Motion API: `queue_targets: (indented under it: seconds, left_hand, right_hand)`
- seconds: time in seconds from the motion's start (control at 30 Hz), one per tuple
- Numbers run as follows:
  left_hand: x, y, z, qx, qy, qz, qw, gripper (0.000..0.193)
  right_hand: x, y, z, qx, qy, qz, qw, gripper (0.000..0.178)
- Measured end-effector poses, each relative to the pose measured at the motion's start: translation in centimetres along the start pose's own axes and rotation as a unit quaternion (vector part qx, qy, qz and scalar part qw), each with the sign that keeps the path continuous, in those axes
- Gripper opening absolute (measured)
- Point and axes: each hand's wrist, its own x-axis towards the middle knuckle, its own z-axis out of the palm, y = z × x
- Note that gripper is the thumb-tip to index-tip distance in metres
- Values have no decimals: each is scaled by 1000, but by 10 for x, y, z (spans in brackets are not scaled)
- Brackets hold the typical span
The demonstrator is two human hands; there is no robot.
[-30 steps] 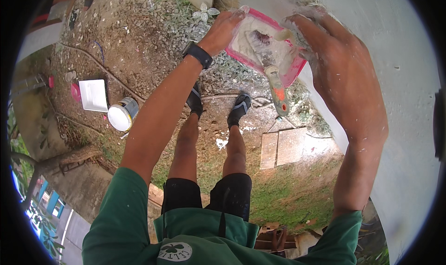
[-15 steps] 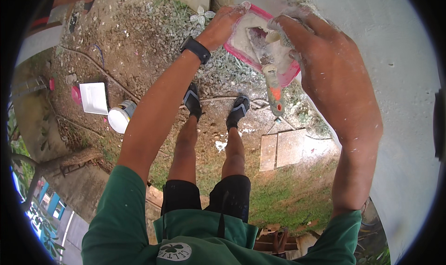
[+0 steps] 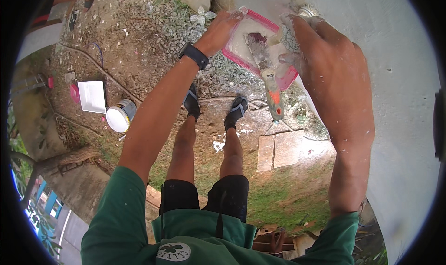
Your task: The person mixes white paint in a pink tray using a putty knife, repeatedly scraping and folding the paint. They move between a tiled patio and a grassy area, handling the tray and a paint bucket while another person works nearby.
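Shifted slightly rightward, the right hand [image 3: 338, 74] half-curls around a whitish-coated object [image 3: 289, 38], its kind unclear; the left hand [image 3: 219, 32] clasps the pink tray [image 3: 289, 80], gravel [image 3: 148, 37] left, wall [image 3: 404, 79] right.

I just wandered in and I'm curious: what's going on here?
A person in green stands by a pale wall. Their left hand grips a pink-rimmed tub of whitish paste; a scraper rests in it, handle over the edge. The right hand is curled by the tub's right side; what it may hold is unclear. A white tray and a bucket are on the ground.
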Motion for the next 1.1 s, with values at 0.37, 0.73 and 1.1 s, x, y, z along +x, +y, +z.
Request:
queue_targets:
  seconds: [0.37, 0.73, 1.1]
  left_hand:
    - [-113, -19, -15, -14, 169, -86, 982, 39]
    - [-172, -15, -68, 42, 180, -133, 974, 43]
    - [-221, -2, -154, -248, 246, -181, 920, 37]
  right_hand:
    - [-68, -99, 85, 244, -43, 273, 929, 61]
    - [-10, -119, 43, 183, -108, 101, 972, 42]
    - [31, -179, -35, 202, -151, 105, 962, 30]
